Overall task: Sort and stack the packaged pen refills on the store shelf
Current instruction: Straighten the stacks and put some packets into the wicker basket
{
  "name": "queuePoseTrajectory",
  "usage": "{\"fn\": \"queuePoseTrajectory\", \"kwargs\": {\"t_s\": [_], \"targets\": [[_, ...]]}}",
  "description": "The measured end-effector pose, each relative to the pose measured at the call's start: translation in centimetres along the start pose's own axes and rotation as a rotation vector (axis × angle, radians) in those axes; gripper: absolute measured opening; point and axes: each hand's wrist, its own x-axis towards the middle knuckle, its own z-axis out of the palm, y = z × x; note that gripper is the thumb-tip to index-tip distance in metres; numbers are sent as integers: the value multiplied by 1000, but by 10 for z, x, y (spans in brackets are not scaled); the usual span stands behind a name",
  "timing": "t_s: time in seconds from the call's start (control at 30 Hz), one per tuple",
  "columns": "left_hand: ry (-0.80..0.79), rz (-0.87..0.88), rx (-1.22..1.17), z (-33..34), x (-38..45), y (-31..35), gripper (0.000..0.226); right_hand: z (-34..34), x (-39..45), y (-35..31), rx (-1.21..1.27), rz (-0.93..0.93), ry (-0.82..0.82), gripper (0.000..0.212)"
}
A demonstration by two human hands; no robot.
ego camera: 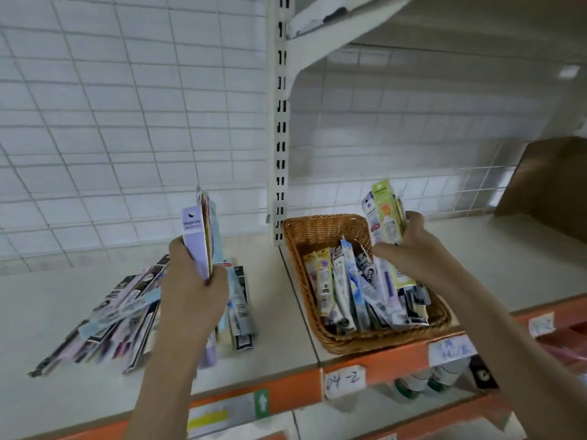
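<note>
Packaged pen refills are seen in four places on a pale store shelf: an upright bundle is gripped at its lower end by the left hand, fingers and thumb curled round it, above a loose fan of packs spread flat on the shelf board; a second, smaller bundle, topped by a green-and-orange pack, is clamped in the right hand over a wicker basket, in which more refills are stood leaning on end. The basket is set at the front of the shelf, just right of the slotted upright, its near corner close to the orange price rail. Sorting is judged to be under way, with neither bundle yet set down (the fanned heap looks the least orderly). The slim, glossy packs could be expected to slide: a slack grip might let the left bundle splay and drop onto the fan, scattering it towards the edge, while a nudge from the right forearm could tip the leaning packs or push the basket outward. A brown cardboard piece is propped at far right
</note>
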Motion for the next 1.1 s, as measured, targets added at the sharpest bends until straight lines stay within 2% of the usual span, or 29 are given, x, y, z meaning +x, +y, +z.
{"fn": "queuePoseTrajectory", "kwargs": {"t_s": [0.07,0.3,0.43,0.5,0.57,0.63,0.7,0.83,0.97,1.1], "targets": [[29,11,14,9,-7,10,20,0,6,10,17,-18,-62,74],[142,-15,61,23,-27,26,23,18,26,26,-4,-158,-155,74],[191,-64,74,18,-37,32,22,28,29,32,-245,-159,-338,79],[194,-98,85,19,-42,37,22,31,30,34,-372,-158,-377,84],[175,-106,105,23,-44,42,21,28,31,35,-416,-153,-379,92],[138,-105,126,29,-44,48,19,18,30,35,-358,-173,-386,92],[93,-112,153,38,-43,56,16,3,28,38,-230,-223,-314,75],[-27,-173,160,55,-35,73,18,-20,39,65,30,-277,-3,29],[-178,-192,221,79,-19,89,33,-13,64,122,-52,-251,168,18],[-284,-215,268,107,-8,95,30,2,76,155,-305,-216,155,20]]}}
